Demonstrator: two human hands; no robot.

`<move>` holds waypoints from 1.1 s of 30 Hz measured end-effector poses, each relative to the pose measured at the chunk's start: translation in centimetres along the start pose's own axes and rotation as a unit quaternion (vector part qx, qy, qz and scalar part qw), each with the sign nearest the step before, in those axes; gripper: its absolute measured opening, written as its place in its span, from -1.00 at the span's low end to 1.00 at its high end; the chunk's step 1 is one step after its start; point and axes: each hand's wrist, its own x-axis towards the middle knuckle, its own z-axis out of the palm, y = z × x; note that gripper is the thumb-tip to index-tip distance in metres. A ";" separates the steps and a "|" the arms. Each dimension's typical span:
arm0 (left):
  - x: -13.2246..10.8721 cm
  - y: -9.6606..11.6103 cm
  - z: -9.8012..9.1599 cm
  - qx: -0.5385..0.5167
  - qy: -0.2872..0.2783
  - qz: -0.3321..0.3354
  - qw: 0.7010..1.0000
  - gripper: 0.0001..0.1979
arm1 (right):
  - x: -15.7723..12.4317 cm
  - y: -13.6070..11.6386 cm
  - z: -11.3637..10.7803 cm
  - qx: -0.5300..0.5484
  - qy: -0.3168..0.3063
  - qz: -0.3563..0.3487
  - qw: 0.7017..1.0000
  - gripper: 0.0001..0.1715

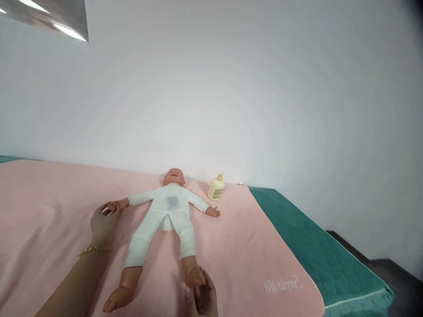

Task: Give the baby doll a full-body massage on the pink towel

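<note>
A baby doll (173,200) with a white cloth body lies on its back on a pink blanket (241,246), arms spread and legs towards me. At the left, my left hand (105,222) has its fingers closed round the doll's hand on that side. Low in the middle, my right hand (203,297) holds the doll's foot on the right side, thumb and fingers around it. The doll's other foot and other hand rest free on the blanket. Beside the doll's head stands a pale yellow pump bottle (216,187), upright.
Under the blanket is a green quilted mat (317,237), showing along the right side. A white wall (231,88) rises behind. A shiny panel (49,17) hangs at the upper left. Dark brown edging (350,248) runs along the wall at the lower right.
</note>
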 end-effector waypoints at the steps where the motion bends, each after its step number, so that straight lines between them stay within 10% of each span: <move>1: 0.0 -0.1 0.1 -0.017 0.006 -0.002 1.000 -0.34 | -0.1 -0.5 0.1 -0.006 -0.001 0.010 1.000 -0.26; 10: 0.4 0.4 2.3 -0.043 0.022 0.114 0.992 -0.56 | 0.7 -2.2 0.8 -0.019 -0.011 0.028 0.999 -0.35; 22: -0.8 3.4 4.7 0.042 -0.165 0.205 0.964 -0.60 | 2.3 -4.4 4.2 -0.037 -0.086 -0.115 0.989 -0.48; 29: 0.0 1.9 5.3 0.104 -0.221 0.464 0.851 -0.61 | 4.3 -6.0 8.0 -0.139 -0.162 -0.176 0.961 -0.51; 33: 0.7 1.9 5.3 0.123 -0.276 0.500 0.812 -0.58 | 5.3 -6.1 10.0 -0.134 -0.171 -0.197 0.956 -0.53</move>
